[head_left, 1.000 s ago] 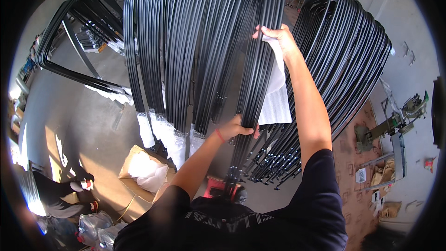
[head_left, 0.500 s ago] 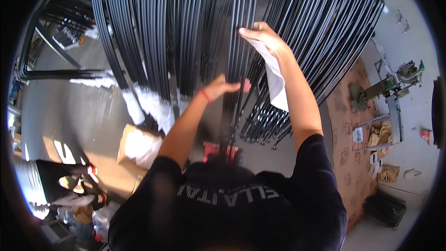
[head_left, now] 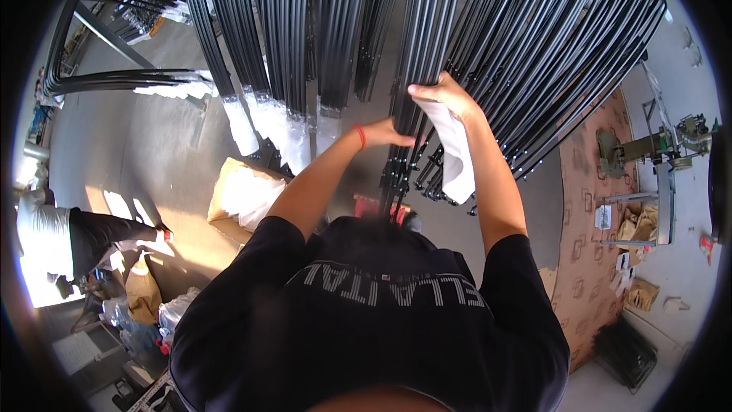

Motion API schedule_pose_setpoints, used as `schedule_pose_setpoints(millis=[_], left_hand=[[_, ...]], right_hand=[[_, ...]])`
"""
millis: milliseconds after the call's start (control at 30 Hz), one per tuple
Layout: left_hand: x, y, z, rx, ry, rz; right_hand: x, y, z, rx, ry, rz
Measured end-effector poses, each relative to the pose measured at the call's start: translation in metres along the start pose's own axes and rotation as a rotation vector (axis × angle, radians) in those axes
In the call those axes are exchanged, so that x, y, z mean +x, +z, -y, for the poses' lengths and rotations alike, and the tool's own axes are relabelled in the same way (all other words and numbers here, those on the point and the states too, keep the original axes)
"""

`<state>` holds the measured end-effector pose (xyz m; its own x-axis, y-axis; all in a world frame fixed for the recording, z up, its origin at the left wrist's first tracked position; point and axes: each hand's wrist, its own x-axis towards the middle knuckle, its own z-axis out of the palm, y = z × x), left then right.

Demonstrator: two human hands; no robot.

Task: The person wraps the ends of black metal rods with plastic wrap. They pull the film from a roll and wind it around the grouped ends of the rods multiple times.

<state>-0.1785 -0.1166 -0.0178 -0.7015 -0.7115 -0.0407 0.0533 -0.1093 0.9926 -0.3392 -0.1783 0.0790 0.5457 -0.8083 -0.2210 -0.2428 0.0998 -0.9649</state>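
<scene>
A narrow bundle of long black rods (head_left: 427,38) hangs in front of me, with small fittings at its lower ends. My right hand (head_left: 450,99) is closed, its thumb across the rods and a white cloth (head_left: 457,160) in its grip. The cloth drapes down along my right forearm; whether it is fabric or paper I cannot tell for sure. Lower down, my left hand (head_left: 381,134), with a red band at the wrist, closes around the rods near their ends. Its fingers are partly hidden behind the bundle.
More black rods (head_left: 564,53) hang at the right, and long black strips (head_left: 290,30) with plastic-wrapped ends at the left. An open carton (head_left: 229,210) stands on the floor. Another person (head_left: 84,236) is at far left. A green machine (head_left: 648,149) stands by the right wall.
The view has shifted, so the racks and my hands sit differently in it. My left hand now lies closer around the rods' lower ends. The person at far left has moved.
</scene>
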Motion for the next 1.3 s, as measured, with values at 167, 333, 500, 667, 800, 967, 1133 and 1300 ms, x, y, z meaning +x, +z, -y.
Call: schedule_pose_setpoints(millis=[167, 333, 500, 667, 800, 967, 1133, 1300], left_hand=[[-0.023, 0.018, 0.055, -0.054, -0.117, -0.115], [-0.037, 0.016, 0.073, -0.105, -0.154, -0.229], [-0.039, 0.036, 0.085, -0.116, -0.103, -0.408], [-0.036, 0.049, 0.083, -0.020, -0.061, -0.531], [-0.035, 0.053, 0.078, -0.021, -0.132, -0.536], [-0.038, 0.048, 0.081, -0.276, -0.172, -0.440], [-0.038, 0.049, 0.080, -0.349, -0.195, -0.365], [-0.040, 0.045, 0.071, -0.447, -0.211, -0.239]], right_hand=[[0.008, 0.001, -0.088, -0.070, 0.052, 0.067], [-0.022, 0.033, -0.093, -0.148, 0.138, 0.075], [-0.041, 0.045, -0.135, -0.330, 0.096, -0.021], [-0.062, 0.067, -0.137, -0.760, 0.249, -0.215], [-0.075, 0.079, -0.163, -0.516, 0.131, -0.521], [-0.092, 0.076, -0.180, -0.334, 0.237, -0.412], [-0.099, 0.088, -0.203, -0.195, 0.144, -0.364], [-0.098, 0.087, -0.214, -0.175, 0.124, -0.227]])
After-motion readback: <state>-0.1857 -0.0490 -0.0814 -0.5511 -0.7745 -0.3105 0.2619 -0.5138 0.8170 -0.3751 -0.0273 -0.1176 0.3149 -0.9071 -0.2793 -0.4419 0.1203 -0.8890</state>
